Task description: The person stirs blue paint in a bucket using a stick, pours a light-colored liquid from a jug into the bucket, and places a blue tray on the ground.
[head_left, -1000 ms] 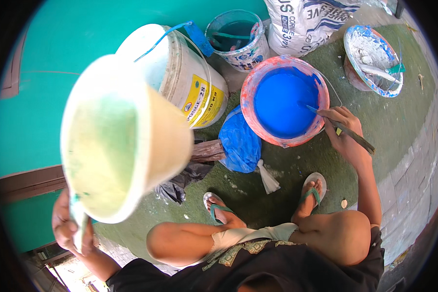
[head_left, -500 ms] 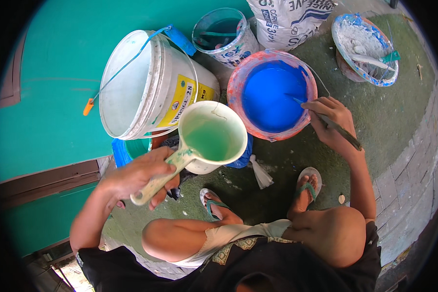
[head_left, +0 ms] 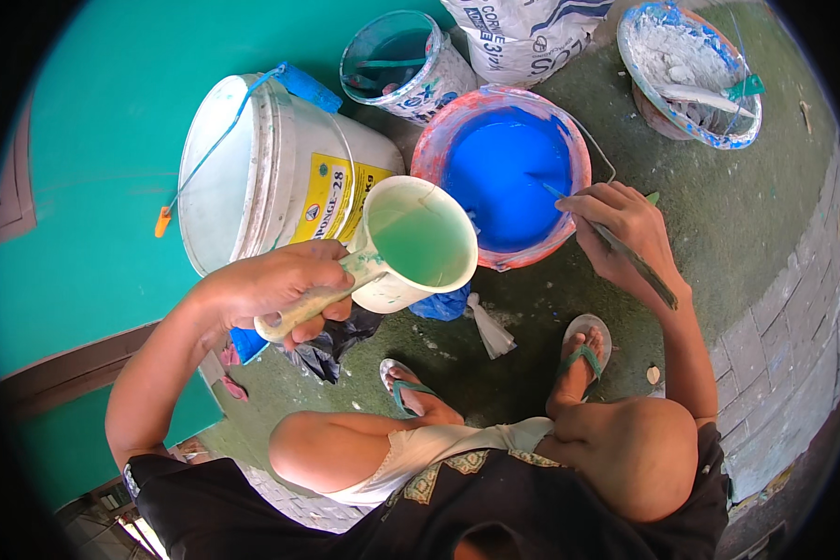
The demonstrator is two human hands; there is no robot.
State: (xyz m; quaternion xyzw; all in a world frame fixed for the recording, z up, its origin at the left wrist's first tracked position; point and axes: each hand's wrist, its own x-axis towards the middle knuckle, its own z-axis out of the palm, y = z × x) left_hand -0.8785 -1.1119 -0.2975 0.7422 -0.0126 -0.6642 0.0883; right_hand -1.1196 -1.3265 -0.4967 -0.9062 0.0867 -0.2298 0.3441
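Note:
My left hand [head_left: 299, 289] is closed round the handle of a cream dipper [head_left: 383, 292] with cloudy green liquid inside, held upright beside the lower left rim of a red-pink bucket [head_left: 577, 182]. That bucket holds blue paint [head_left: 499, 168]. My right hand [head_left: 621, 233] grips a dark flat stick [head_left: 653, 280] at the bucket's right rim, its thin tip reaching into the paint.
A white pail [head_left: 222, 168] with a blue-handled roller [head_left: 303, 89] stands left by the green wall [head_left: 93, 261]. Behind are a small bucket of dark liquid [head_left: 439, 79] and a white sack [head_left: 523, 28]. A messy tub [head_left: 644, 84] is back right; plastic bags [head_left: 331, 341] lie below the dipper.
My left hand has brought the dipper down and right from the far left to the paint bucket's rim, now held upright. My right hand has shifted slightly left in the picture with the stick.

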